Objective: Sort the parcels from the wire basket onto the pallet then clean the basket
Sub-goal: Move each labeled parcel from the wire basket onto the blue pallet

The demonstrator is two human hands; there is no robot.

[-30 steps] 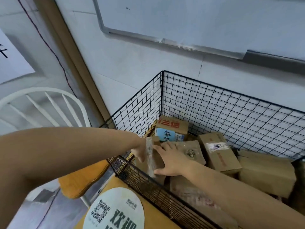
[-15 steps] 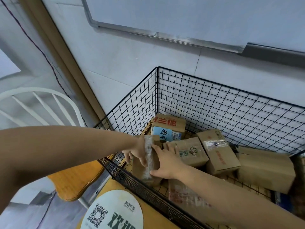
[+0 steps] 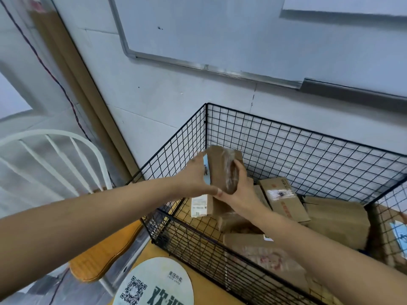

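Above the wire basket, left hand and right hand are gripping one taped parcel. Glossy tape may be inviting a slip onto boxes below.

The round white sticker on the near table reads 美团外卖 above a large 欢. Parcel labels are unreadable.
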